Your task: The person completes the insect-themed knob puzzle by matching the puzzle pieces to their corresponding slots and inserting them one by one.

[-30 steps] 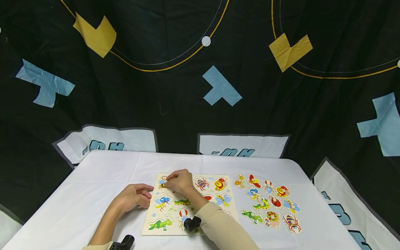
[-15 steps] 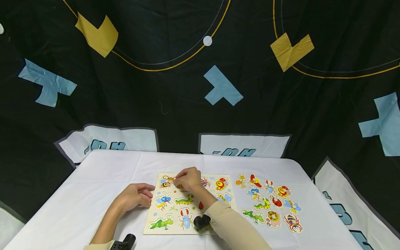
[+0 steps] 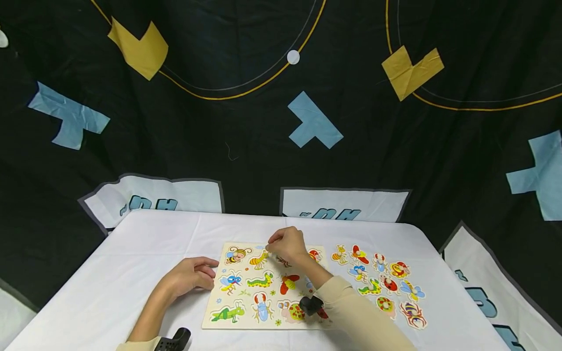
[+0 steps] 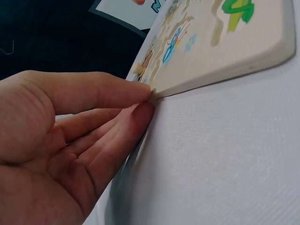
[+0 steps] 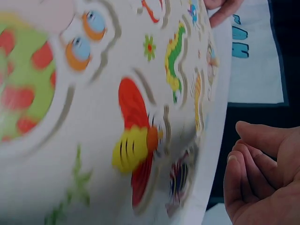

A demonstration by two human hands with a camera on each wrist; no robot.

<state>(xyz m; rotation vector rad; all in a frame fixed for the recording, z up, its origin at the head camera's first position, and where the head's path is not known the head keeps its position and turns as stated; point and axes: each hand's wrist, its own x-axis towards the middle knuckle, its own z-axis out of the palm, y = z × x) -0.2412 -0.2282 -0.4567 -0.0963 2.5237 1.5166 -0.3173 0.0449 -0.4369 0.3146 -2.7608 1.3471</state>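
Observation:
A wooden insect puzzle board [image 3: 206, 320] lies on the white table. A bee piece [image 3: 237, 254] with a small knob sits at its upper left spot. My left hand [image 3: 189, 278] lies along the board's left side; the left wrist view shows its thumb [image 4: 117, 91] and fingers touching the edge. Over the upper part of the board hovers my right hand [image 3: 287, 243], above the spider picture. Its fingers are loosely bent, and nothing shows between them in the right wrist view. The right forearm hides part of the board's right side.
Several loose insect pieces lie right of the board, among them a spider [image 3: 412, 315], a ladybird [image 3: 388, 283] and a caterpillar [image 3: 370, 286]. The right sleeve [image 3: 355, 312] covers some of that area. A black curtain [image 3: 246, 161] hangs behind the table [image 3: 149, 243].
My right hand has let go of the bee piece at the upper left spot and moved right across the board. My left hand stays at the board's edge.

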